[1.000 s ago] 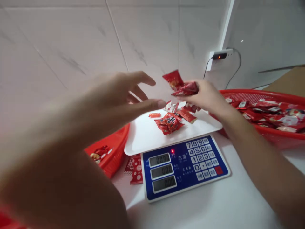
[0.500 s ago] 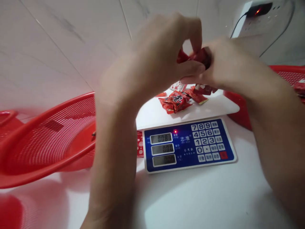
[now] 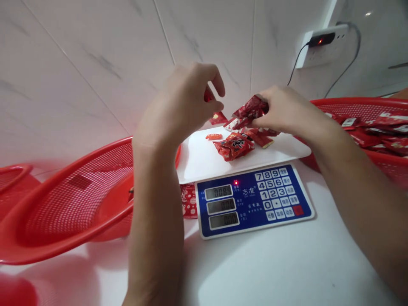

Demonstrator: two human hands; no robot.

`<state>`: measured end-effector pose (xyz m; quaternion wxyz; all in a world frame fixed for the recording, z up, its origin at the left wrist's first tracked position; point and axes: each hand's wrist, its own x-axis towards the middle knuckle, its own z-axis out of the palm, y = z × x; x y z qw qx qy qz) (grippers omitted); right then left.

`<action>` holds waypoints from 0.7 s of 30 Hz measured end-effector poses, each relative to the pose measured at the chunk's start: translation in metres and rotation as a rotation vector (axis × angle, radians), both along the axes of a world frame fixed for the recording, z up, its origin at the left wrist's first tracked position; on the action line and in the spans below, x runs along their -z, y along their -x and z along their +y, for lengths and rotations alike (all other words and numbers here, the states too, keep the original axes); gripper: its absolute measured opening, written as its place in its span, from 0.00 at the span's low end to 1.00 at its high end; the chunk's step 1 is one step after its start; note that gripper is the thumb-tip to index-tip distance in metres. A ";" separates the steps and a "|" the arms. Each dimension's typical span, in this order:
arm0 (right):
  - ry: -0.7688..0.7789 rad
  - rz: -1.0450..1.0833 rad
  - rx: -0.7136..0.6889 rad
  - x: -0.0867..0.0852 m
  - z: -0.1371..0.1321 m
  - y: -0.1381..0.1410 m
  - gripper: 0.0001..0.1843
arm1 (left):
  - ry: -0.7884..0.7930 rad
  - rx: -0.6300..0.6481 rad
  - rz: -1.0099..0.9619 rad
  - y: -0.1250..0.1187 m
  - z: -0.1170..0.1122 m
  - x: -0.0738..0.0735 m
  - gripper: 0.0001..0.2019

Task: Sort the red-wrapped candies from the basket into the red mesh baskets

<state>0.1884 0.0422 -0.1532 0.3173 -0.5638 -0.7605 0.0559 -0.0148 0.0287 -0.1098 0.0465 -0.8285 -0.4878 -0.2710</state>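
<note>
Over the left part of the weighing scale's white pan (image 3: pixel 283 146) is my left hand (image 3: pixel 185 102), curled around a red snack packet (image 3: pixel 218 117) that hangs below the thumb. My right hand (image 3: pixel 282 108) grips dark red packets (image 3: pixel 253 107) low over the pan's right side; how many is hidden. On the pan lie a crumpled red packet with black lettering (image 3: pixel 235 146), a small orange-red wrapped piece (image 3: pixel 213 136) and a flatter red packet (image 3: pixel 261 138). The scale's blue panel (image 3: pixel 248 216) shows lit digits on top and zeros below.
Red mesh baskets stand on both sides: the left basket (image 3: pixel 73 204) holds little that shows, the right basket (image 3: pixel 357 102) holds many red packets (image 3: pixel 382 131). A polka-dotted red packet (image 3: pixel 189 202) lies beside the panel. A power strip (image 3: pixel 321 46) is on the tiled wall.
My hands, together around red packets before, have moved apart and lower. The left went left with a red packet; the right keeps dark red packets nearer the pan. The camera view shifted slightly.
</note>
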 end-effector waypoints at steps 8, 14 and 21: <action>0.132 -0.051 0.033 -0.001 -0.004 0.007 0.05 | 0.102 0.037 0.074 -0.006 -0.020 -0.004 0.19; -0.015 0.068 -0.012 -0.010 -0.015 0.008 0.10 | 0.026 0.087 0.061 -0.021 -0.014 0.001 0.09; 0.056 0.128 -0.040 -0.009 -0.007 0.001 0.15 | -0.004 -0.043 0.077 -0.008 -0.006 -0.001 0.08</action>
